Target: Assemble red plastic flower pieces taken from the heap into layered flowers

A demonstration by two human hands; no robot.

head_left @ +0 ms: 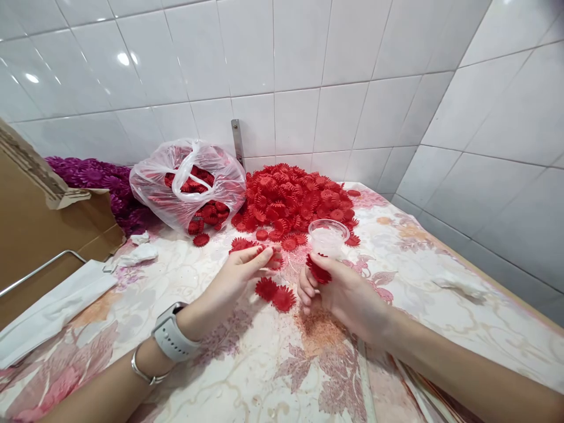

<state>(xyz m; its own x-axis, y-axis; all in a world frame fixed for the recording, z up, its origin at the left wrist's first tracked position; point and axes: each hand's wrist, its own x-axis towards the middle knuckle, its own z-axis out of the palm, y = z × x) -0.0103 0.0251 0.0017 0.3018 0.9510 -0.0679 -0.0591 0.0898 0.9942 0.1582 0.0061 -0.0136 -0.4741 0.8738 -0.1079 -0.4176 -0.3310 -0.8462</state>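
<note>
My right hand [337, 288] is closed on a dark red plastic flower piece [318, 270] with a jagged petal edge, pinched between thumb and fingers. To its left, my left hand [247, 267], with a watch on the wrist, has its thumb pressed toward the fingers. Some red shows at those fingertips, but I cannot tell whether it is held or lies behind them. On the cloth between the hands rest two loose red flower pieces [283, 298]. Just beyond my right hand stands a clear round plastic tub [328, 236] with whitish contents.
A large heap of red flower pieces [295, 200] lies against the tiled wall. Left of it sits a tied clear plastic bag [150, 182] of red pieces, then purple flowers [94, 176] and a cardboard box [53, 235]. Crumpled white tissue [138, 254] lies on the floral tablecloth [194, 376].
</note>
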